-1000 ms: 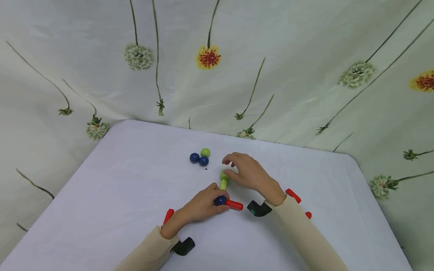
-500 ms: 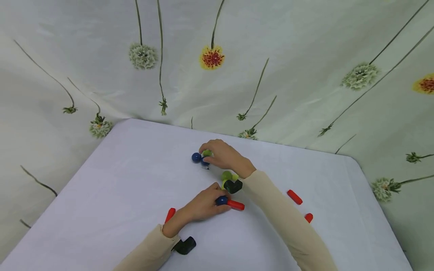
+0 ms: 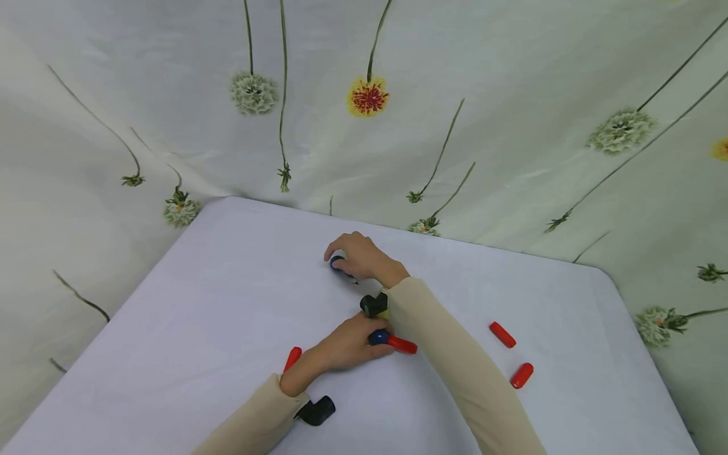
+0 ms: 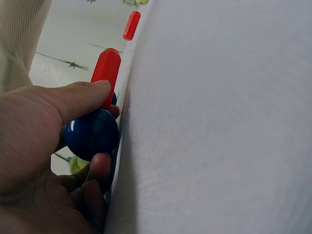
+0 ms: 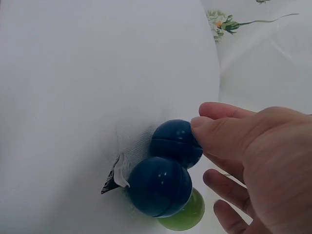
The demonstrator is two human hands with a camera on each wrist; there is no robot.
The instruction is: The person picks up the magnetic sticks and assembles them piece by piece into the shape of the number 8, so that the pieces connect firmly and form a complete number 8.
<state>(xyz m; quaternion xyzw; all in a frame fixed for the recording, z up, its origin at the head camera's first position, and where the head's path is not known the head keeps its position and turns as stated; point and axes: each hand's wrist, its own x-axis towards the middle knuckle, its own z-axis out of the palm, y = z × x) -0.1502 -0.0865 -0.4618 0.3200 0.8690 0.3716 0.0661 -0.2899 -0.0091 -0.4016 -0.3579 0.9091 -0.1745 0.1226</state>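
My left hand [image 3: 351, 344] grips a dark blue ball [image 4: 92, 134] with a red ribbed rod [image 4: 107, 73] joined to it; the thumb lies over the rod where it meets the ball. At the back of the table my right hand [image 3: 364, 258] pinches a second blue ball [image 5: 174, 142], thumb at its side. Against that one sits another blue ball [image 5: 158, 187]. A light green ball [image 5: 184, 214] is partly covered by it. Just beyond my left hand, a yellow-green piece [image 3: 383, 314] is mostly hidden by the right wrist's camera.
Two red rods [image 3: 503, 335] [image 3: 521, 375] lie to the right of my right sleeve. Another red rod [image 3: 292, 358] is beside my left wrist. A crumpled white scrap with a dark tip [image 5: 117, 175] lies by the balls. A flowered cloth hangs behind the table.
My right hand has gone from above the green ball piece to the balls at the back and closed on a blue one. My left hand has kept its grip in place.
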